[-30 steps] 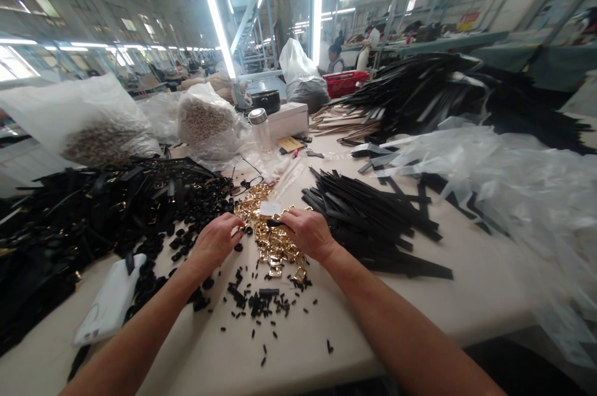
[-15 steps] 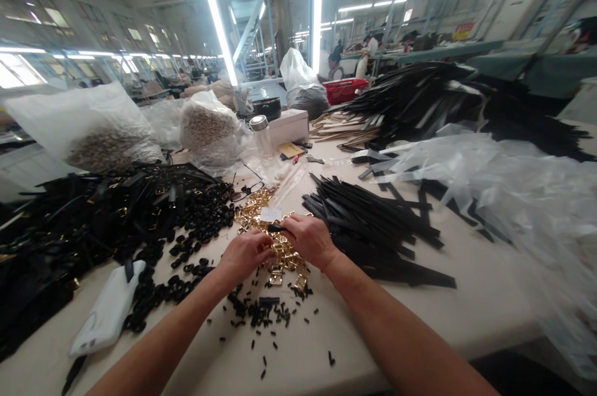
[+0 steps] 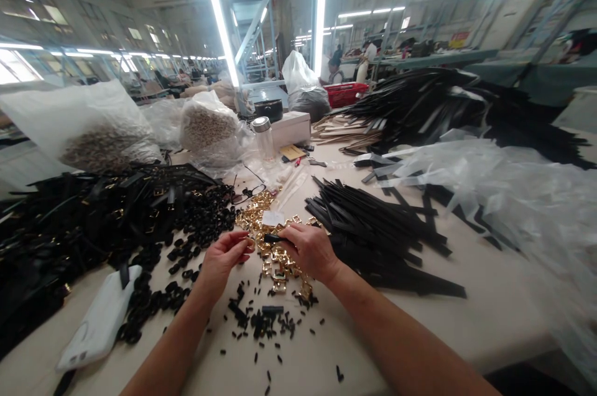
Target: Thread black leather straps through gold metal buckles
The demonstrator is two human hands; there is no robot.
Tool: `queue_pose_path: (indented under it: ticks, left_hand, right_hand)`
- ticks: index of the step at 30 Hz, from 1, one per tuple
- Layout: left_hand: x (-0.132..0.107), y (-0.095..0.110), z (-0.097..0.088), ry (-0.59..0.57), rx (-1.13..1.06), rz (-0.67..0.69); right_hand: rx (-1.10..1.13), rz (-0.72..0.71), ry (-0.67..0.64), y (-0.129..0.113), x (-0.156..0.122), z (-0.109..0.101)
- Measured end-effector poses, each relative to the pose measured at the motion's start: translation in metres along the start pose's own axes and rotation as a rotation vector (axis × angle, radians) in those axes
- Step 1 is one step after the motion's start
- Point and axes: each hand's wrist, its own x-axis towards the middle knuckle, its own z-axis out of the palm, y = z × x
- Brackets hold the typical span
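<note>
My left hand (image 3: 219,262) pinches a small gold buckle (image 3: 251,244) between its fingertips, just left of the gold pile. Close by on the right, my right hand (image 3: 311,251) is closed on a black strap (image 3: 272,238), whose end points left towards the buckle. The two pieces are apart. Beneath and between my hands spreads a heap of gold buckles (image 3: 254,211), with a small white label (image 3: 273,217) on it. Nearer to me lie scattered small black pieces (image 3: 265,323).
Black loops (image 3: 200,216) and finished-looking buckled straps (image 3: 107,209) pile up on the left, near a white power bank (image 3: 100,321). Right are black strips (image 3: 373,222) and crumpled plastic sheeting (image 3: 527,191). Behind stand filled bags (image 3: 208,119), a glass bottle (image 3: 263,138) and a box (image 3: 291,128).
My left hand has drawn back to the left from the buckle heap, and a gold buckle now shows in its fingertips. My right hand keeps the black strap, nearly in place.
</note>
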Motion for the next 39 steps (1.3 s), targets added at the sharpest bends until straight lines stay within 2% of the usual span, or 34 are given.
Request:
queue_pose_path:
  ticks: [5,14,21,30,39]
  left_hand:
    - [0.000,0.001,-0.001,0.057,-0.097,-0.044]
    - [-0.003,-0.003,0.006,0.033,-0.204,-0.024]
    - [-0.007,-0.006,0.015,-0.006,-0.264,-0.007]
    - [-0.013,-0.007,0.018,-0.072,-0.271,-0.008]
    - [-0.014,-0.005,0.014,-0.071,-0.157,-0.020]
  right_hand:
    - [0.039,-0.038,0.024,-0.006,-0.001,0.003]
    - [0.092,-0.094,-0.014,-0.016,-0.006,0.010]
    - [0.091,-0.030,0.024,-0.019,-0.005,0.007]
    - [0.060,0.001,0.062,-0.019,-0.004,0.006]
    - [0.126,-0.022,0.059,-0.018,-0.004,0.005]
